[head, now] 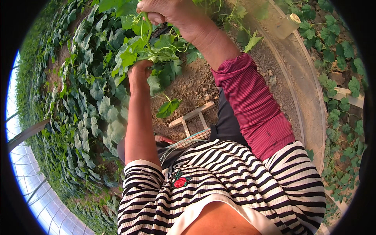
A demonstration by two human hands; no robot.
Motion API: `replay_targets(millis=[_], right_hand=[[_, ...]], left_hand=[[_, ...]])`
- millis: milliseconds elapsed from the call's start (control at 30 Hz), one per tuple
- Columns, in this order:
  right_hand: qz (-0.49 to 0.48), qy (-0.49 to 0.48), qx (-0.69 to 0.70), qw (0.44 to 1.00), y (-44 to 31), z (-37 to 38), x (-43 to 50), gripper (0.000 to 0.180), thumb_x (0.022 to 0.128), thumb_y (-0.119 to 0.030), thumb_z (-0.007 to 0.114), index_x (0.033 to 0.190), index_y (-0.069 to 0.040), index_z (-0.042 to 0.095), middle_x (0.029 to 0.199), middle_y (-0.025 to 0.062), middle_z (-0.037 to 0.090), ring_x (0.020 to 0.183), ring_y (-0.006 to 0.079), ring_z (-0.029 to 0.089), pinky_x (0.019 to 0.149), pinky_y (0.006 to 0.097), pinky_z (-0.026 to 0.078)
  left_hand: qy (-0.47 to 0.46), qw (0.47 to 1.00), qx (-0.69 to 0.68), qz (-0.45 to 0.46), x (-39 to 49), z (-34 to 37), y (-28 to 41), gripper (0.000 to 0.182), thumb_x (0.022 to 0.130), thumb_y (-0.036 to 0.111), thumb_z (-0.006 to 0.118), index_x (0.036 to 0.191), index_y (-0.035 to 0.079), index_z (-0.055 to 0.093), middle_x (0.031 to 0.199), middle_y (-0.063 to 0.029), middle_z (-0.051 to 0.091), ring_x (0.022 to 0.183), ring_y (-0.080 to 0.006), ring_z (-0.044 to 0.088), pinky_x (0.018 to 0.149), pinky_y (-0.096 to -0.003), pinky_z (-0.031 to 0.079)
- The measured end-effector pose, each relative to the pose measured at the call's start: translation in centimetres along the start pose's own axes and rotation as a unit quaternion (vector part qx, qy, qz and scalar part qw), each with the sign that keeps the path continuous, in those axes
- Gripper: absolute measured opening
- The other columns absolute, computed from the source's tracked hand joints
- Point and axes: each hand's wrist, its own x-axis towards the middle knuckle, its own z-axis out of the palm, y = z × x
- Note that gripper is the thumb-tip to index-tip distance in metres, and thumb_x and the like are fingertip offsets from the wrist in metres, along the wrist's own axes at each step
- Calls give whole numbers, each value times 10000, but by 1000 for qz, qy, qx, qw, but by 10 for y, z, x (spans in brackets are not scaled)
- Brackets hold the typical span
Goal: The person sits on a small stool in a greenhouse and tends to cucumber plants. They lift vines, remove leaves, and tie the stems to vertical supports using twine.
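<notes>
A light green climbing vine (149,32), with lobed leaves and curling tendrils, rises in front of me. High in the view, my right hand (173,14) pinches its upper stem between thumb and fingers. Lower down, my left hand (139,70) has its fingers curled at the same vine, just under a leafy joint; leaves partly cover the fingertips. A pink striped sleeve (252,105) covers my right forearm, while my left forearm is bare. The top of the vine runs out of view.
Dense leafy plants (97,97) fill the left side. Between my legs are a small wooden frame (192,114) and a woven strap (191,141) with cords. Right of me, a lidded bottle (288,26) stands by a curved earthen path (305,76). Plastic greenhouse sheeting (38,179) lies far left.
</notes>
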Motion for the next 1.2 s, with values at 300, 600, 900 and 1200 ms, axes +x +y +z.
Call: replay_targets(millis=[300,600,900,1200], right_hand=[[13,45,37,998,33,-7,10,198,763,-212,630,660,-63,551,545,-20,468,505,56,413,506,220,332],[-2,46,-4,999,22,-10,2,165,784,-204,599,697,-74,549,561,-26,480,510,47,422,485,217,335],[8,-7,27,1000,5,3,2,87,834,-159,548,794,-83,542,612,-60,465,531,32,413,477,188,330],[46,-3,-25,999,11,5,-3,93,830,-150,550,774,-76,549,611,-60,472,531,26,413,470,191,320]], left_hand=[[-18,960,234,151,23,42,-70,380,763,338,598,878,-24,596,623,-81,572,502,-137,496,503,-276,388],[-14,995,49,81,37,75,-70,329,820,270,581,933,-37,538,727,-86,579,493,-146,502,451,-266,403],[71,961,236,125,32,29,-71,407,791,404,500,765,40,680,693,-83,658,688,-228,602,698,-333,429],[130,962,190,150,49,17,-111,262,673,302,581,826,111,674,677,-57,659,682,-218,628,676,-312,460]])
